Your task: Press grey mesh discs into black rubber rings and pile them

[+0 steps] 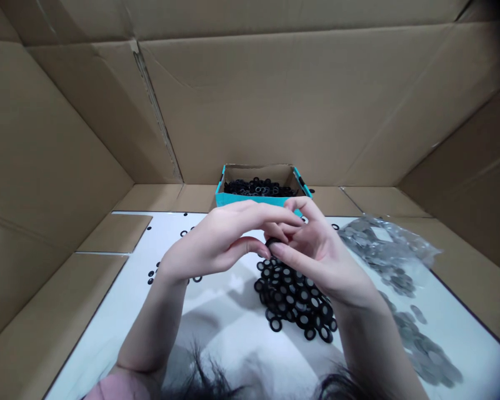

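My left hand (216, 241) and my right hand (316, 255) meet above the white sheet, their fingertips pinching a black rubber ring (271, 242) that is mostly hidden by my fingers. Just below my hands lies a heap of black rubber rings (294, 297), each with a pale centre. My right fingers arch close to the teal cardboard box (229, 200), which holds many similar black rings.
Cardboard walls and flaps (275, 100) surround the white sheet (125, 311). A few loose black rings (151, 276) lie at its left. On the right are a clear plastic bag of grey metal washers (379, 250) and spilled washers (425, 355). Dark hair strands (200, 378) cross the bottom edge.
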`<state>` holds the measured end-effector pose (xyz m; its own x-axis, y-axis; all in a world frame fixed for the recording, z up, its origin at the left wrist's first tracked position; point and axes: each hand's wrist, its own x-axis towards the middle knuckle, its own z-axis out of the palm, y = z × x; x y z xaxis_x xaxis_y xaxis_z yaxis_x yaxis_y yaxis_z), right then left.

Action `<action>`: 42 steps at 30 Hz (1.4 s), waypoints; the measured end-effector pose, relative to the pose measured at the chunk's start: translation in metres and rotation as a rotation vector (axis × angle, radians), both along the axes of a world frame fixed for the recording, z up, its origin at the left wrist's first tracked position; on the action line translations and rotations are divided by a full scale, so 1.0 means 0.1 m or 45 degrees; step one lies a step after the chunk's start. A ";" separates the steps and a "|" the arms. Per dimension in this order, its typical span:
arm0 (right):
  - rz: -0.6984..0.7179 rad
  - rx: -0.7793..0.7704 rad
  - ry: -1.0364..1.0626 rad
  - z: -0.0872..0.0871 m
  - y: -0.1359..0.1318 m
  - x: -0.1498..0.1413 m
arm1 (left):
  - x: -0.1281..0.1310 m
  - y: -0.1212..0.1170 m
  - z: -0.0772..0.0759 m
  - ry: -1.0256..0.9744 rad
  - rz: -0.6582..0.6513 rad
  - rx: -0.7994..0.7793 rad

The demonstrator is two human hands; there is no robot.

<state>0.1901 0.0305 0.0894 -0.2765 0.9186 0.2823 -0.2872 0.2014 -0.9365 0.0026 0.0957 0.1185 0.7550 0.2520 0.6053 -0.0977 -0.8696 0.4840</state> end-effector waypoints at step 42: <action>-0.897 -0.050 -1.516 -1.15 -0.18 1.45 | -0.64 1.17 -1.35 1.277 1.085 -0.447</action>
<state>0.3353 0.0128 -0.0256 0.1912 0.9654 0.1771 0.8317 -0.0635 -0.5515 -0.0618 0.2123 -0.0160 0.3625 0.8829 -0.2986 0.9245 -0.3002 0.2350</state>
